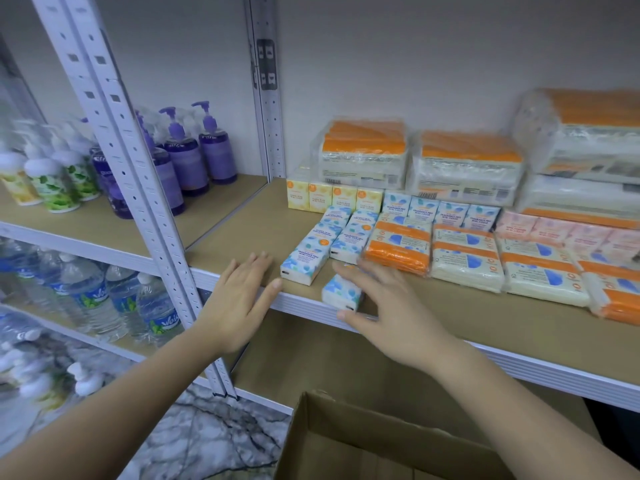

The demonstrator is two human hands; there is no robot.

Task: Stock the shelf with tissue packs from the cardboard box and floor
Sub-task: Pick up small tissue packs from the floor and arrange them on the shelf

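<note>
A small blue-and-white tissue pack (341,293) lies at the front edge of the shelf (239,233). My right hand (391,313) spans it, thumb at its near end and index finger over its far end, pinching it lengthwise. My left hand (242,296) rests flat on the shelf edge with straight fingers, just left of two more blue-and-white packs (306,258). Behind them stand rows of yellow (332,199), blue (440,211) and pink (568,233) mini packs, and orange-and-white flat packs (467,258). The open cardboard box (349,424) sits below my arms; its inside is barely visible.
Large wrapped orange tissue bundles (467,168) are stacked at the shelf's back. A white perforated upright (138,174) divides this bay from the left one, which holds purple pump bottles (204,150) and, lower down, water bottles (86,292). Marble floor (207,434) shows below.
</note>
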